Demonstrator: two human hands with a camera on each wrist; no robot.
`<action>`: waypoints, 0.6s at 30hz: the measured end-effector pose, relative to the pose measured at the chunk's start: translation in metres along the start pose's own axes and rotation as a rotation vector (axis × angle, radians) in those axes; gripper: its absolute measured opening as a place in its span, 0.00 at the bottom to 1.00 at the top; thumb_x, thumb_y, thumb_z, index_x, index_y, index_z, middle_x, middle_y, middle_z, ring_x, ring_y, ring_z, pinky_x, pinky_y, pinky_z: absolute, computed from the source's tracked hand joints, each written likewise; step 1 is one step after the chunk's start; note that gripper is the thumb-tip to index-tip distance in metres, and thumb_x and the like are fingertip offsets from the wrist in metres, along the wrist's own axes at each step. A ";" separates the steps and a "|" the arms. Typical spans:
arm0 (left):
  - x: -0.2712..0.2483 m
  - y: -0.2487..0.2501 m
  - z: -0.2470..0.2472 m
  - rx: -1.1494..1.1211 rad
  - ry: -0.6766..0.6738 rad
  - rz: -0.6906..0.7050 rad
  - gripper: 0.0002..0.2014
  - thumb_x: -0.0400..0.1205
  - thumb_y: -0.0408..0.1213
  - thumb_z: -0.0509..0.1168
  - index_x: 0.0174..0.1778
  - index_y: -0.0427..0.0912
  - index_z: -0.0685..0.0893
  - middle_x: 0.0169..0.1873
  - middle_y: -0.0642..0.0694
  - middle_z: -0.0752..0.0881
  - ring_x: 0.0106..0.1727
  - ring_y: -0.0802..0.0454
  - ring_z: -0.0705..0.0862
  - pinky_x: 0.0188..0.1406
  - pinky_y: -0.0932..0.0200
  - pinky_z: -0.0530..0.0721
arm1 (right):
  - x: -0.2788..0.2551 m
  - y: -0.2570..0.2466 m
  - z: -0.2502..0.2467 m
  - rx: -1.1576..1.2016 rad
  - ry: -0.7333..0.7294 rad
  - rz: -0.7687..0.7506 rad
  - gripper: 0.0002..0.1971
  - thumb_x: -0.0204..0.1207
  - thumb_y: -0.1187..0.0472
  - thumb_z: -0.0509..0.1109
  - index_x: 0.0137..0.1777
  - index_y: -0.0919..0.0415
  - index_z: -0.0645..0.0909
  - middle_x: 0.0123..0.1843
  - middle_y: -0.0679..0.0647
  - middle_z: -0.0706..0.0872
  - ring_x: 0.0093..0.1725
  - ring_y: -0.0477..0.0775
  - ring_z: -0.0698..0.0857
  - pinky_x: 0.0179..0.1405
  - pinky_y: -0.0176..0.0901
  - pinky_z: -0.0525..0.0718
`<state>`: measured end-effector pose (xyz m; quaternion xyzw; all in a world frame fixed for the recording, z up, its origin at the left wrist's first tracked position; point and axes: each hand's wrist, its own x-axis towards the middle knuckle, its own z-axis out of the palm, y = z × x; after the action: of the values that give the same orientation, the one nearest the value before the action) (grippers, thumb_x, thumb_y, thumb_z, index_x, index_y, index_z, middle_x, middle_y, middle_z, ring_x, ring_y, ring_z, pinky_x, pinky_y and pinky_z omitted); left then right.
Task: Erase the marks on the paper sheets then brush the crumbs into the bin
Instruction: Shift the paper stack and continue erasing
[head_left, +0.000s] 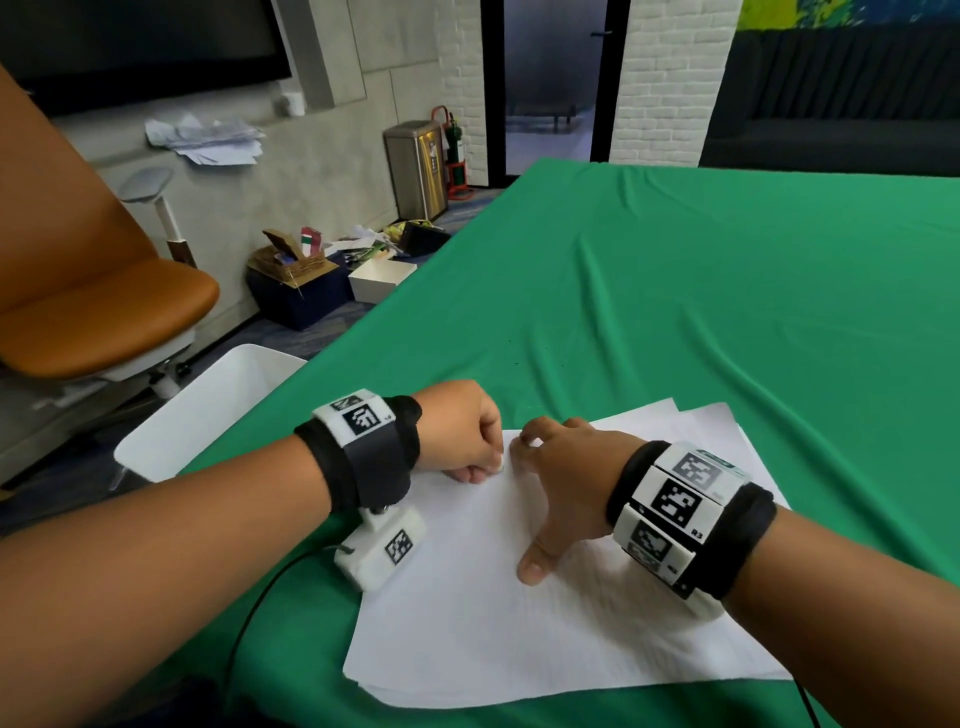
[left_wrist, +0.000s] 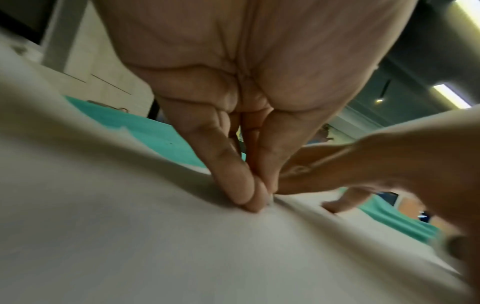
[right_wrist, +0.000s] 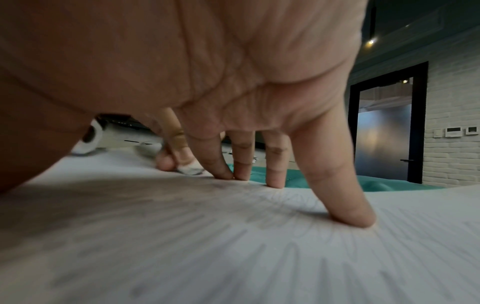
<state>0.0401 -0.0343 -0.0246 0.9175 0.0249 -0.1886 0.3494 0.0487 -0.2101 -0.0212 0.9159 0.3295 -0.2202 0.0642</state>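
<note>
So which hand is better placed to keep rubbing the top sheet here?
Left. The left hand pinches the eraser against the top sheet; the right hand lies spread with fingertips pressing the paper flat.

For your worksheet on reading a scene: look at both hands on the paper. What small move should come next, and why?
Probably another short rub: the left hand pinches a small eraser against the top sheet, while the right hand presses spread fingers on it to hold it still.
</note>
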 end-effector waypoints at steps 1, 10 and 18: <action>-0.005 0.000 0.005 0.012 -0.050 0.001 0.02 0.80 0.28 0.75 0.44 0.32 0.90 0.38 0.35 0.93 0.45 0.37 0.94 0.50 0.43 0.94 | 0.000 0.000 0.000 0.002 0.000 0.002 0.58 0.48 0.23 0.84 0.78 0.50 0.74 0.76 0.46 0.71 0.71 0.58 0.74 0.67 0.62 0.84; 0.007 -0.002 -0.005 0.000 0.115 -0.038 0.03 0.79 0.28 0.76 0.40 0.33 0.89 0.37 0.34 0.93 0.36 0.46 0.90 0.50 0.42 0.94 | 0.001 0.001 0.003 0.006 0.002 -0.005 0.64 0.48 0.22 0.83 0.83 0.52 0.67 0.79 0.46 0.69 0.74 0.59 0.74 0.69 0.64 0.82; -0.009 0.002 0.001 0.143 -0.094 0.002 0.02 0.79 0.29 0.76 0.42 0.37 0.90 0.37 0.38 0.93 0.32 0.52 0.89 0.44 0.54 0.94 | 0.001 0.003 0.002 0.040 0.038 -0.039 0.59 0.45 0.23 0.85 0.76 0.50 0.71 0.69 0.48 0.77 0.63 0.59 0.83 0.64 0.60 0.85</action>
<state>0.0317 -0.0356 -0.0204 0.9303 -0.0060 -0.2325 0.2837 0.0504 -0.2121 -0.0235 0.9143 0.3441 -0.2104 0.0353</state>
